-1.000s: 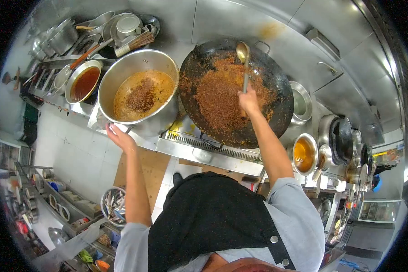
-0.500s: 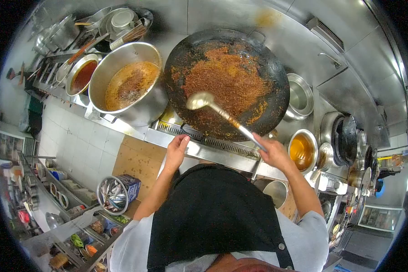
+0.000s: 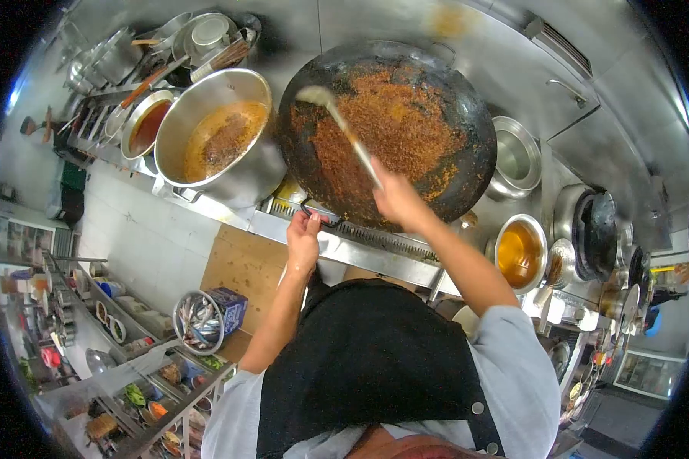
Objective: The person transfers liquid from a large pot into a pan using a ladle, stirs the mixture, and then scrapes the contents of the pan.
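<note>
A large black wok (image 3: 475, 141) holds a crumbly reddish-brown mixture (image 3: 406, 126). My right hand (image 3: 400, 197) is wrapped round the handle of a long metal ladle (image 3: 352, 139), reaching over the wok. The ladle's bowl, a little blurred, is at the wok's far left side, at the edge of the mixture. At the near left of the wok, my left hand (image 3: 304, 236) has its fingers closed on the dark loop handle (image 3: 321, 217). Left of the wok stands a deep steel pot (image 3: 241, 180) with orange-brown oily contents.
A bowl of red sauce (image 3: 142, 134) lies beyond the steel pot. On the right are a steel basin (image 3: 517, 161), a pot of amber liquid (image 3: 519, 254) and stacked pans (image 3: 601, 233). A bucket of utensils (image 3: 199, 321) stands at lower left.
My right hand has moved left and forward, carrying the ladle from the wok's middle to its far left side. My left hand has closed on the wok's handle.
</note>
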A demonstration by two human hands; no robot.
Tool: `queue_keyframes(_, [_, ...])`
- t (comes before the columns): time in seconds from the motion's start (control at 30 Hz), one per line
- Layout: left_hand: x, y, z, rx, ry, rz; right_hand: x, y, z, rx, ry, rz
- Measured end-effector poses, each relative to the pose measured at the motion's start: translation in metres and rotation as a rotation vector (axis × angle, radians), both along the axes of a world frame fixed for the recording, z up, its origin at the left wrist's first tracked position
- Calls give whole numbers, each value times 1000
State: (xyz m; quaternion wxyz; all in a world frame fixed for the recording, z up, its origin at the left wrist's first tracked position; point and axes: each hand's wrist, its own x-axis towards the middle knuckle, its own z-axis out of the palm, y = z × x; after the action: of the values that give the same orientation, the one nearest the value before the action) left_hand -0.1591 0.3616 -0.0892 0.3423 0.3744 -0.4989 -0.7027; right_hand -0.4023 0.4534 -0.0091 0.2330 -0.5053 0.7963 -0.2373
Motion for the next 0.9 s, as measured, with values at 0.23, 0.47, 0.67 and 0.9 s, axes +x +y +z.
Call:
queue_keyframes(0.23, [2, -20, -3, 33, 14, -21, -15, 161, 43, 117, -62, 59])
queue_keyframes(0.47, [10, -26, -13, -43, -80, -70, -107, -40, 17, -138, 25, -257])
queue_keyframes(0.67, [7, -23, -12, -46, -55, -28, -25, -24, -17, -17, 154, -89])
queue_keyframes(0.9, [11, -27, -15, -47, -114, -57, 0, 183, 11, 119, 131, 58])
